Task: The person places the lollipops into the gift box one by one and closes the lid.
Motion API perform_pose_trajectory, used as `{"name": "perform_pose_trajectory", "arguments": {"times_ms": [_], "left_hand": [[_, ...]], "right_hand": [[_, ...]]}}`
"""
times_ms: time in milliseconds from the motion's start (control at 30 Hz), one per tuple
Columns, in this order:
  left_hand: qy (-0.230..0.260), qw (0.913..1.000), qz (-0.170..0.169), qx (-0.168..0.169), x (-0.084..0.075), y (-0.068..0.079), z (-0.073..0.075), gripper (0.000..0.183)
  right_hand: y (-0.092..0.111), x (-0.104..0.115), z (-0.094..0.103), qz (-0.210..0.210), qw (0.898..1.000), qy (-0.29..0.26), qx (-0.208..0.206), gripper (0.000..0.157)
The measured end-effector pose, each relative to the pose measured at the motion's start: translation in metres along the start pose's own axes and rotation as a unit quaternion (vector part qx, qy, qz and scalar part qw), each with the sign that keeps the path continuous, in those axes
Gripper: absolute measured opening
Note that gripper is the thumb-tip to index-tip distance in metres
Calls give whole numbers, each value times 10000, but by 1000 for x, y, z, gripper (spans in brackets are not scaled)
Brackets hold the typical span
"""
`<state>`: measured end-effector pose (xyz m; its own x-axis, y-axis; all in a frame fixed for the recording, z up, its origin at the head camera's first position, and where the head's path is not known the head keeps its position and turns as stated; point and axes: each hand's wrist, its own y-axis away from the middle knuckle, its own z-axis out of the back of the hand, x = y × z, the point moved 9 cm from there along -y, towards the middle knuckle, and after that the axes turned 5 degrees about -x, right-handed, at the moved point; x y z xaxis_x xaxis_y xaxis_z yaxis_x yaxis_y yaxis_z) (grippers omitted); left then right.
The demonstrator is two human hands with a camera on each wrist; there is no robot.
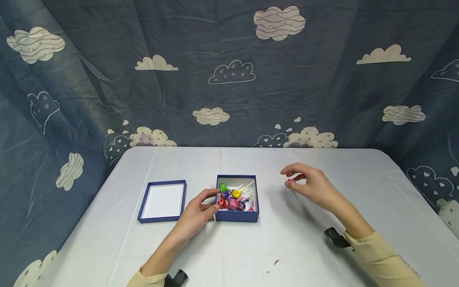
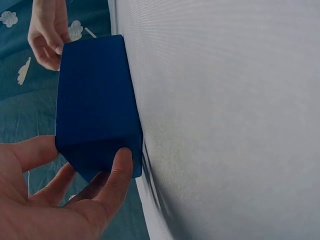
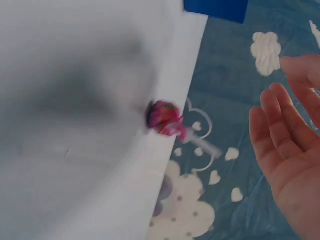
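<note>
A blue box (image 1: 237, 216) with a white inside stands on the table, holding several lollipops (image 1: 233, 203) in bright wrappers. My left hand (image 1: 196, 211) grips its left wall, with fingertips at the rim; in the left wrist view a finger (image 2: 121, 167) lies along the side wall. Right of the box, my right hand (image 1: 313, 185) hovers above the table, its fingers loosely bent. A pink-wrapped lollipop (image 3: 165, 118) with a white stick appears blurred in the right wrist view, apart from the fingers. From the head view, its pink wrapper (image 1: 291, 180) shows just below the thumb.
The box's lid (image 1: 161, 218), blue-rimmed and white inside, lies to the left of the box. Small brownish specks (image 1: 276, 262) mark the white tablecloth (image 1: 244, 247) near the front. Behind the table hangs a dark blue curtain (image 1: 186, 95) with cloud prints.
</note>
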<state>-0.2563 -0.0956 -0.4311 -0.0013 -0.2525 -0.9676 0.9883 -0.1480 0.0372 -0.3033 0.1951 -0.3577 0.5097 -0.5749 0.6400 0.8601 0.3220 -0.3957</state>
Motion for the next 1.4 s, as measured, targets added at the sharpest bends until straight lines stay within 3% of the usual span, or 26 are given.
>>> {"name": "perform_pose_trajectory", "arguments": {"times_ms": [300, 500, 900, 1400], "left_hand": [[-23, 10000, -14, -8, 1, 0, 1, 45], [-46, 10000, 12, -21, 1, 0, 1, 44], [-27, 10000, -7, -8, 1, -1, 1, 44], [7, 10000, -45, -4, 1, -1, 0, 44]], "right_hand": [[-3, -39, -2, -872, 9958, 167, 231, 25], [-4, -56, -6, -1220, 9910, 262, 490, 29], [-7, -79, -16, -1402, 9857, 453, 816, 28], [-8, -92, -27, -1227, 9863, 345, 1042, 21]]}}
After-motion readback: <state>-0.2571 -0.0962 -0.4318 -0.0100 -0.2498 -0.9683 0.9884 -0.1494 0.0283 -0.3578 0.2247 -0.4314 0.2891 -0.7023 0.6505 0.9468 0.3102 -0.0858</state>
